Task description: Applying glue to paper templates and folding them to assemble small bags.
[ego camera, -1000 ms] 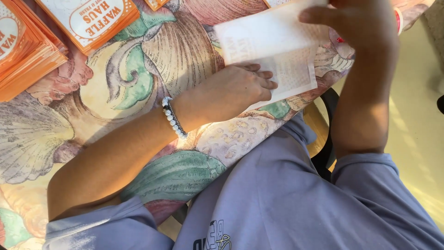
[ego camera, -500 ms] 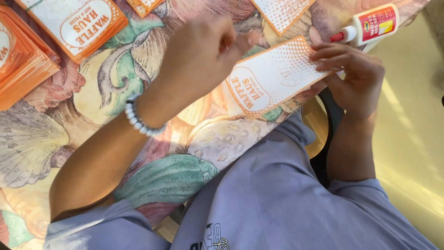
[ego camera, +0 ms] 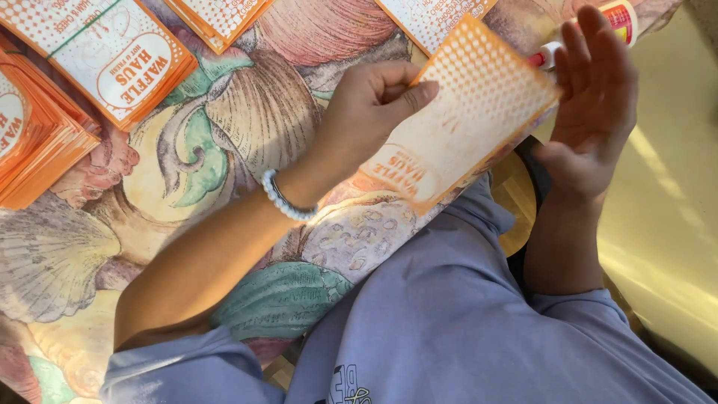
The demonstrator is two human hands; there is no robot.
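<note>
An orange card [ego camera: 467, 112] is pinched by the left hand [ego camera: 370, 108] fingers above the tabletop [ego camera: 247, 127]. The right hand [ego camera: 591, 105] is held flat and open against the card's far edge. A glue bottle [ego camera: 591, 30] lies just behind those fingers.

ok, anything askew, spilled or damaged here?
Nothing stands out. The left hand holds an orange dotted paper sleeve lifted and tilted off the shell-print tablecloth; the right hand is open beside it. The sleeve stacks look tidy, and the glue bottle shows no spill.
</note>
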